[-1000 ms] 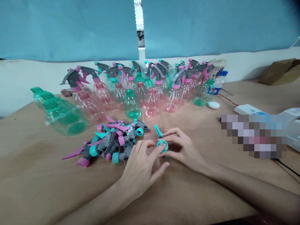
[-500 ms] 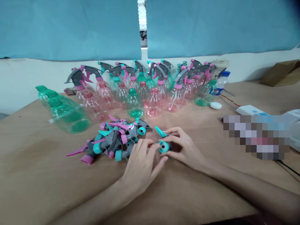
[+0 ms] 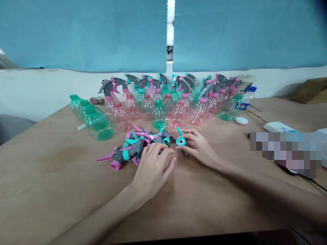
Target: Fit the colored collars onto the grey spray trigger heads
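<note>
My right hand (image 3: 200,147) grips a trigger spray head (image 3: 181,141) with a turquoise collar, its open underside facing me and its turquoise trigger pointing up. Beside it, my left hand (image 3: 154,166) is closed, fingers curled and thumb close to the index finger. A small dark and pale bit shows under those fingers, too little to identify. The left hand hides part of a pile of loose spray heads (image 3: 136,149), grey with pink or turquoise parts. Behind the pile stand open-necked bottles, among them a green bottle (image 3: 159,115) and a pink bottle (image 3: 178,115).
Bottles fitted with spray heads (image 3: 185,88) stand in rows at the back. Green open bottles (image 3: 98,124) cluster at left. A blue-capped drink bottle (image 3: 247,98), a white oval object (image 3: 241,120), a white box (image 3: 279,127) and a brown bag (image 3: 311,90) are at right.
My left hand has drawn back from the turquoise collar toward the pile. The right hand still holds the spray head. The whole view has shifted, moving the bottles rightward in the picture.
</note>
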Demonstrator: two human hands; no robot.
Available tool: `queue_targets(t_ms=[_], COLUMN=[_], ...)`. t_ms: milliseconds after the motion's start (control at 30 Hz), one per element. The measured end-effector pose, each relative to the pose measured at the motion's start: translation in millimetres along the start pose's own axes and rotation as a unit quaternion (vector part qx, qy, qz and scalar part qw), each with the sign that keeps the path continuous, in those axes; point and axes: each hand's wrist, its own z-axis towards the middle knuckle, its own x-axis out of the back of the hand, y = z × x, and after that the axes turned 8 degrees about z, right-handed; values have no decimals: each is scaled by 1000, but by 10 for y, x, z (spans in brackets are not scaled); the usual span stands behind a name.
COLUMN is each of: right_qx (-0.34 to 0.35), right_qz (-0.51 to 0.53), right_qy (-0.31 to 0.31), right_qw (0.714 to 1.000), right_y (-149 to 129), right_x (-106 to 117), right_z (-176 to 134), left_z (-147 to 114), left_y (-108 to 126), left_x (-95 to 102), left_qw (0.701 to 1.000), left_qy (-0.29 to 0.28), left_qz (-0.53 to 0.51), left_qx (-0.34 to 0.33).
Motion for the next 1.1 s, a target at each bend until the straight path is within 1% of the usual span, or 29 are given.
queue_targets(t_ms=[100,167,200,267,367,400,467,500,533,600,700,833,967,1100], right_qx=[25,32,35,39,40,41,52,60,69,85,119,157,168,167], right_qz=[-23,-38,-44,-56,-73,-78,-86,-90,-95,-105,-123,-138,-147,-160], right_qy=[-19,-37,-53,-92,-139,-148,-170,-181,-189,-191,-187,-193,-188,-176], right_qw=[999,998,997,993,987,985,980,977,975,972,967,959,957,957], right_y=[-7,-11,-14,-31,-101,-137,-215,-251,-282,-318,-301,-217,-171,-189], right_x=[-46,-77,-96,-143,-241,-280,-361,-400,-435,-491,-523,-495,-486,-518], right_z=[218,356,417,511,573,573,546,523,498,452,413,417,418,403], left_z=[-173,-308,-377,-513,-698,-748,-815,-829,-829,-792,-684,-566,-547,-560], left_y=[-225,-431,-543,-762,-984,-1016,-1024,-1011,-994,-966,-954,-967,-1009,-1077], left_x=[142,241,288,368,438,445,438,425,409,373,333,311,291,283], left_qw=[998,994,991,984,985,984,984,984,985,988,988,985,986,988], left_qy=[13,40,59,79,48,35,-15,-41,-55,-67,-75,-122,-113,-104], left_qz=[11,21,29,44,89,94,94,89,83,71,64,75,99,86], left_qx=[60,99,120,153,140,145,152,146,138,121,118,97,78,73])
